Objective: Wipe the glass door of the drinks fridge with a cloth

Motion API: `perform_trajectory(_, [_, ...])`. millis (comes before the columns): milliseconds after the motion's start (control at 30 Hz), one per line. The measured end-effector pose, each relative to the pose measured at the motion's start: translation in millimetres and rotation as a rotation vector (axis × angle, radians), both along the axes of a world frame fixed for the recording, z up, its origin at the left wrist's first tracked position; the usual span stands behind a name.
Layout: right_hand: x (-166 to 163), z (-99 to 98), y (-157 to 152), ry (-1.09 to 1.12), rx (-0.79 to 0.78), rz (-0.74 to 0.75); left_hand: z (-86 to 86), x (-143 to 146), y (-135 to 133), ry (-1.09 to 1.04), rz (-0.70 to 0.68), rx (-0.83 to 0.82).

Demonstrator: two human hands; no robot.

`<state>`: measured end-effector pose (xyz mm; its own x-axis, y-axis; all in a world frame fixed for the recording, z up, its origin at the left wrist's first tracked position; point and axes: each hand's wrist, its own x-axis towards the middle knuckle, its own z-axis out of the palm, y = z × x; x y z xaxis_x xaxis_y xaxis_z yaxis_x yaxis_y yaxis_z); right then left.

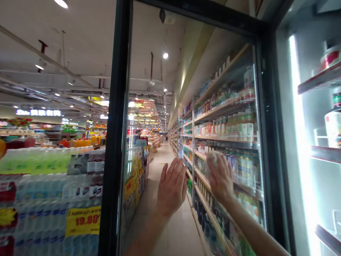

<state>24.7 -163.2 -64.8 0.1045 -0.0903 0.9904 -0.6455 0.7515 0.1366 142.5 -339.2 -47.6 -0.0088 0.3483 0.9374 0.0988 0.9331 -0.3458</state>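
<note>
An open glass door [170, 117] with a black frame [113, 128] fills the middle of the view, and the aisle shows through it. My left hand [172, 185] is laid against the pane with its fingers stretched out and nothing visible in it. To its right, my right hand [221, 179] is pressed toward the same glass, slightly blurred. A pale crumpled wad [213, 158], which looks like cloth or tissue, sits under its fingers. The palm side of both hands is partly hidden.
On the right is the lit cooler interior [314, 121] with shelves [323, 153] and bottles [334, 124]. Stacked packs of bottled water [42, 209] stand left of the door, with a yellow price sign [83, 221]. Beyond the glass, shelves of drinks [226, 124] line the aisle floor [160, 167].
</note>
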Motion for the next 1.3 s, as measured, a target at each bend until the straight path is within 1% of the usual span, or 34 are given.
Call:
perform_trajectory(67, [-7, 5.6, 7, -0.043, -0.292, -0.009, -0.1, 0, 0, 0.003, 0.001, 0.002])
perform_trajectory(100, [-9, 7.4, 9, -0.058, -0.383, -0.005, -0.3, 0, 0, 0.009, -0.002, 0.004])
perform_trajectory(133, [-9, 7.5, 9, -0.061, -0.393, 0.000, -0.5, 0, -1, 0.017, -0.010, 0.007])
perform_trajectory(167, [-8, 6.0, 7, -0.052, -0.314, 0.006, -0.6, 0, -1, 0.024, -0.022, 0.011])
perform_trajectory(233, [-5, -0.5, 4, -0.002, -0.025, 0.016, -0.8, 1, -1, 0.038, -0.052, 0.020])
perform_trajectory(267, [-4, -3.8, 3, 0.027, 0.079, 0.014, -0.8, 1, -1, 0.045, -0.064, 0.022])
perform_trajectory(300, [-4, -6.0, 3, 0.047, 0.102, 0.009, -0.7, 2, -1, 0.050, -0.070, 0.022])
perform_trajectory(333, [-6, -6.9, 5, 0.052, 0.033, 0.001, -0.5, 2, -1, 0.052, -0.072, 0.020])
perform_trajectory(400, [-10, -5.6, 7, 0.028, -0.248, -0.018, -0.3, 4, -1, 0.055, -0.068, 0.014])
perform_trajectory(433, [-11, -4.5, 8, 0.013, -0.348, -0.023, -0.2, 4, -1, 0.056, -0.068, 0.014])
perform_trajectory(467, [-11, -3.8, 7, 0.004, -0.359, -0.023, -0.1, 4, -1, 0.057, -0.069, 0.015])
perform_trajectory(500, [-10, -3.6, 6, 0.006, -0.281, -0.018, -0.1, 4, -1, 0.058, -0.071, 0.019])
perform_trajectory(567, [-7, -3.8, 3, 0.033, -0.001, -0.005, -0.3, 3, -1, 0.060, -0.070, 0.028])
perform_trajectory(600, [-6, -3.3, 3, 0.041, 0.079, -0.005, -0.4, 2, -1, 0.057, -0.065, 0.030])
perform_trajectory(633, [-6, -2.2, 3, 0.040, 0.063, -0.011, -0.6, 1, -1, 0.053, -0.057, 0.031])
perform_trajectory(667, [-6, -0.6, 4, 0.034, -0.044, -0.022, -0.8, 0, -1, 0.049, -0.046, 0.031])
perform_trajectory(733, [-6, 2.3, 4, 0.021, -0.309, -0.039, -1.0, -1, -1, 0.045, -0.026, 0.030])
perform_trajectory(767, [-5, 2.5, 4, 0.020, -0.364, -0.039, -1.0, -2, -2, 0.042, -0.019, 0.028])
perform_trajectory(800, [-4, 1.7, 3, 0.023, -0.323, -0.031, -1.0, -3, -2, 0.038, -0.014, 0.028])
perform_trajectory(867, [-2, -1.7, 0, 0.030, -0.040, -0.004, -0.9, -4, -3, 0.032, -0.006, 0.025])
perform_trajectory(900, [-2, -3.0, 0, 0.024, 0.074, 0.003, -0.7, -4, -3, 0.030, -0.003, 0.022])
perform_trajectory(933, [-2, -3.4, 1, 0.011, 0.103, 0.002, -0.6, -4, -4, 0.030, 0.000, 0.018])
perform_trajectory(967, [-4, -2.7, 3, -0.008, 0.041, -0.004, -0.4, -5, -4, 0.033, 0.004, 0.014])
perform_trajectory(1033, [-7, 0.1, 6, -0.052, -0.264, -0.030, -0.1, -5, -5, 0.044, 0.010, 0.006])
perform_trajectory(1067, [-7, 0.8, 6, -0.072, -0.375, -0.038, 0.0, -5, -5, 0.046, 0.011, 0.003])
perform_trajectory(1100, [-7, 0.3, 6, -0.083, -0.383, -0.038, 0.0, -6, -5, 0.045, 0.012, 0.004])
perform_trajectory(1133, [-5, -1.4, 5, -0.078, -0.285, -0.027, 0.1, -6, -5, 0.044, 0.012, 0.006])
perform_trajectory(1200, [-2, -6.9, 2, -0.026, 0.035, 0.007, 0.1, -7, -6, 0.043, 0.009, 0.009])
perform_trajectory(1233, [-2, -8.9, 2, -0.004, 0.128, 0.014, 0.1, -7, -6, 0.043, 0.009, 0.010])
perform_trajectory(1267, [-3, -9.5, 3, 0.005, 0.124, 0.011, 0.1, -7, -6, 0.044, 0.009, 0.011])
perform_trajectory(1300, [-5, -8.7, 5, -0.001, 0.022, -0.002, 0.1, -8, -7, 0.045, 0.011, 0.009])
